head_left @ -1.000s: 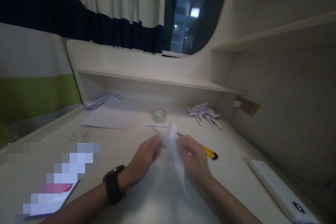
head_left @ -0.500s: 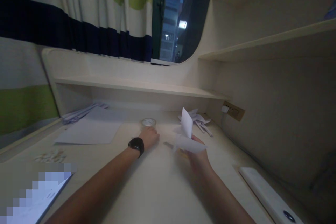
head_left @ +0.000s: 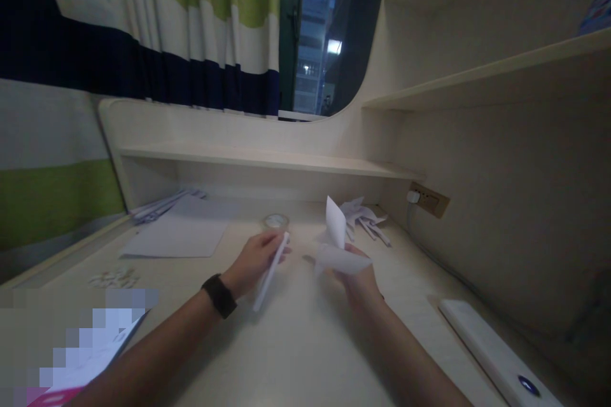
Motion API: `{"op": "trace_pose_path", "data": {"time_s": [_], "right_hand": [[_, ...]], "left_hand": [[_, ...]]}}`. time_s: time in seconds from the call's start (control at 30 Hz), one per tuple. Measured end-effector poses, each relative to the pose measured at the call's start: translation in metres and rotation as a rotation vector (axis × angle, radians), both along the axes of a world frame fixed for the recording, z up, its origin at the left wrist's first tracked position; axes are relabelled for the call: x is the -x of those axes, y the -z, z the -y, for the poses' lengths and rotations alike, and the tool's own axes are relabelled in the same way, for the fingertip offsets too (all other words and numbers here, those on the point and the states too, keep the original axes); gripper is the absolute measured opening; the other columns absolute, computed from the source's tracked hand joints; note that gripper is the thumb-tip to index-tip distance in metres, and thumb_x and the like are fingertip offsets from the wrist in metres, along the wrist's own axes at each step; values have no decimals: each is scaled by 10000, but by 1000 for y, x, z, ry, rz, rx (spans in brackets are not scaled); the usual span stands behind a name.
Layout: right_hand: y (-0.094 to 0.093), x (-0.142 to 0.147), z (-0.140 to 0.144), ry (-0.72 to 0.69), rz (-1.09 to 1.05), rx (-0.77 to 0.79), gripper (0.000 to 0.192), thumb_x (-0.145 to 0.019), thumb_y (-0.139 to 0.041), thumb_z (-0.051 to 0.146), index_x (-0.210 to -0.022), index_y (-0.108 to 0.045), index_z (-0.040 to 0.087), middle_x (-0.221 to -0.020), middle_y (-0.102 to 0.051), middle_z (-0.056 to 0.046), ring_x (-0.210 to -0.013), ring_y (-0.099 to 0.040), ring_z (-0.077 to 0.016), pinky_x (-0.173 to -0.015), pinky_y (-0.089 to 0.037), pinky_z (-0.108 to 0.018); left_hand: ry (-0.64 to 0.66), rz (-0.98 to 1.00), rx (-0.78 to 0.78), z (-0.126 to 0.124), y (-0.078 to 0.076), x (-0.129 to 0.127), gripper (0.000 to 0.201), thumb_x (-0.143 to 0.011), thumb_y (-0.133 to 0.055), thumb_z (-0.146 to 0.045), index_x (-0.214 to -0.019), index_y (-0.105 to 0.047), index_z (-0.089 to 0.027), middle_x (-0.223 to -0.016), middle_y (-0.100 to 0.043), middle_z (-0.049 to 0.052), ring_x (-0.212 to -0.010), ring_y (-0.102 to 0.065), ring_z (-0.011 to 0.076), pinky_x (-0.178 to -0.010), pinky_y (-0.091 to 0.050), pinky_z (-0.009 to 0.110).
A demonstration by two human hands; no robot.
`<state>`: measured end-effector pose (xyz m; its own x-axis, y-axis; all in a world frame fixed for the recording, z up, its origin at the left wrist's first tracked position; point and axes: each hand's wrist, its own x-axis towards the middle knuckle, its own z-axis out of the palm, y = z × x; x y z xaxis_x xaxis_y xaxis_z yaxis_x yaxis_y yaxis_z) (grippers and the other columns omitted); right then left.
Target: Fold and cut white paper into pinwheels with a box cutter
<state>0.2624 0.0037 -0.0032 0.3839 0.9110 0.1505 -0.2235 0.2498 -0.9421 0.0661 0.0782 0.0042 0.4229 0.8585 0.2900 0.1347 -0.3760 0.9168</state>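
Since half a second ago the left hand [head_left: 254, 261] has come back from the tape roll [head_left: 275, 222] toward the middle of the frame, and its fingers are now clamped on a rolled white paper stick [head_left: 270, 272] that slants down toward the lower centre. Just right of centre the right hand [head_left: 359, 280] pinches a folded white paper piece [head_left: 337, 243] between its closed fingers, one flap standing up; hands and papers are near each other but apart, above the pale desk [head_left: 296, 343]. A black watch [head_left: 219, 295] sits on the left wrist. At lower left lies a blurred-out sheet, at lower right a long white device [head_left: 496, 353] with a small blue light. Left of centre, small white scraps [head_left: 113, 278] lie before a flat white sheet [head_left: 179, 236]. Behind the hands the tape roll stands clear of them, and finished folded paper shapes [head_left: 366, 217] lie further right. Beyond are a low shelf [head_left: 258, 158], a wall socket [head_left: 429, 200], a striped curtain [head_left: 143, 32] and a dark window [head_left: 317, 32].
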Motion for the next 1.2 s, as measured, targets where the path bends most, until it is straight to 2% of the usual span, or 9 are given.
{"op": "trace_pose_path", "data": {"time_s": [0.1, 0.27, 0.4, 0.57, 0.67, 0.77, 0.87, 1.07, 1.2], "right_hand": [[3, 8, 3, 28, 82, -16, 242, -572, -679, 234, -793, -693, 135, -623, -652, -19, -472, -492, -112, -412, -315, -206], [6, 31, 13, 64, 283, -65, 163, -606, -661, 282, -712, -707, 167, -657, -682, -37, -596, -584, -176, -541, -442, -266], [5, 44, 21, 81, 384, -124, 133, -635, -603, 268, -672, -697, 182, -627, -668, -22, -581, -577, -162, -545, -444, -256], [5, 47, 24, 73, 398, -126, 119, -639, -607, 259, -671, -693, 182, -642, -673, -21, -594, -585, -165, -557, -456, -258], [6, 46, 24, 74, 416, -114, 118, -648, -617, 256, -685, -698, 178, -649, -674, -24, -594, -583, -164, -560, -453, -258], [8, 45, 25, 30, 434, -113, 116, -666, -610, 240, -703, -698, 175, -683, -677, -28, -626, -591, -169, -592, -457, -264], [11, 45, 26, 2, 437, -108, 123, -710, -601, 233, -762, -698, 177, -745, -676, -34, -684, -597, -175, -636, -461, -271], [22, 48, 26, 1, 437, -205, 91, -750, -609, 206, -788, -691, 199, -779, -649, -21, -735, -590, -170, -669, -459, -264], [22, 50, 28, 41, 491, -217, 90, -758, -606, 195, -786, -692, 202, -773, -656, -21, -701, -589, -165, -625, -450, -253]], "left_hand": [[97, 221, 320, 33, 0, 22, 343, -852, -576, -429, -1009, -657, -135, -938, -645, 94, -816, -598, 160, -701, -463, 258], [177, 329, 475, 64, 1, 39, 289, -808, -650, -392, -950, -700, -145, -891, -644, 70, -783, -552, 138, -692, -417, 226], [191, 341, 477, 70, 0, 38, 263, -807, -649, -385, -896, -705, -144, -856, -636, 62, -761, -548, 138, -672, -415, 226], [151, 270, 428, 69, 2, 36, 309, -793, -652, -398, -1003, -688, -174, -940, -648, 73, -769, -575, 162, -596, -432, 237], [160, 219, 349, 70, 0, 37, 302, -779, -667, -347, -1028, -687, -177, -855, -662, 50, -698, -556, 139, -592, -428, 236], [151, 165, 335, 71, -2, 37, 217, -780, -655, -307, -933, -707, -163, -736, -644, 22, -641, -543, 125, -593, -422, 232], [126, 152, 333, 73, -3, 36, 210, -774, -647, -290, -935, -701, -167, -778, -649, 31, -663, -562, 140, -577, -428, 236], [95, 116, 237, 77, 0, 32, 300, -855, -552, -404, -931, -713, -162, -703, -616, 27, -619, -509, 126, -553, -393, 227], [117, 145, 303, 79, 4, 29, 332, -843, -576, -429, -1042, -702, -195, -788, -645, 40, -660, -528, 128, -581, -412, 228]]}}
